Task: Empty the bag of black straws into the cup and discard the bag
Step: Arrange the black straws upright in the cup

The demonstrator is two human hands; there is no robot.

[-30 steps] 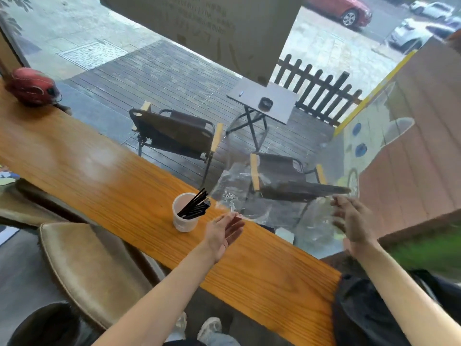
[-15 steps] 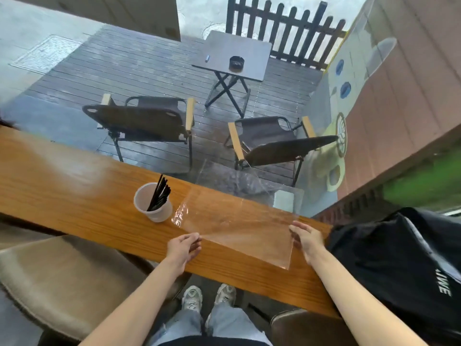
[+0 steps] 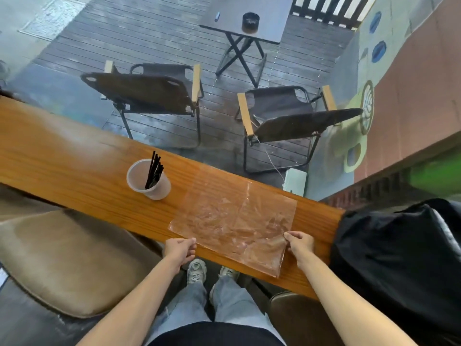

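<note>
Head view: both hands, left hand (image 3: 180, 248) and right hand (image 3: 300, 243), pinch the empty clear plastic bag (image 3: 234, 218) flat on the tabletop (image 3: 74, 168), at 4 o'clock from the cup (image 3: 149, 180) of black straws (image 3: 154, 169); best gathered into a wad before binning.

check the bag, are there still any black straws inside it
No, the clear bag lies flat and empty on the wooden counter, while the black straws stand in the cup.
</note>
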